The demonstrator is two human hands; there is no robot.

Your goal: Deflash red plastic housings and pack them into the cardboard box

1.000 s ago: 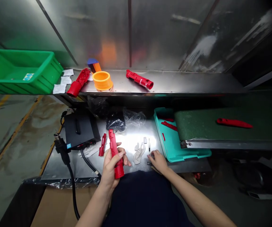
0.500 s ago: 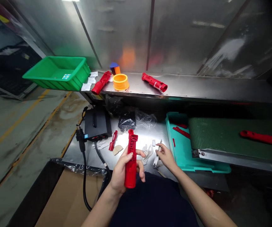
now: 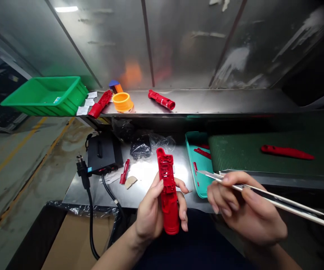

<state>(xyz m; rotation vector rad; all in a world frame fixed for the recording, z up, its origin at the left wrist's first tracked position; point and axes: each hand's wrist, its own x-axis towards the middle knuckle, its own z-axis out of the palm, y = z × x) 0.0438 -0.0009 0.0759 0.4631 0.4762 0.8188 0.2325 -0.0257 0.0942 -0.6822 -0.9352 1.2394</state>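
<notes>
My left hand [image 3: 153, 210] is wrapped round a red plastic housing [image 3: 170, 204], held upright with its hollow, ribbed inside facing me. To its right, my right hand [image 3: 246, 210] grips a utility knife [image 3: 285, 205] with a slim pale body. The knife's pointed blade aims left toward the housing, with a gap between them. On the bench left of the housing lie a smaller red plastic part [image 3: 125, 171] and a beige half-round piece [image 3: 131, 182].
A teal tray [image 3: 191, 165] with red parts sits at the right, partly under a green conveyor belt [image 3: 235, 150] carrying a long red part [image 3: 287, 152]. A black box [image 3: 104, 153] with a thick cable stands left. The shelf holds a green bin [image 3: 42, 108] and an orange ring [image 3: 122, 102].
My right hand has taken the utility knife off the bench and raised it toward me, blade leftward. My left hand has turned the red housing so its open inside faces me.
</notes>
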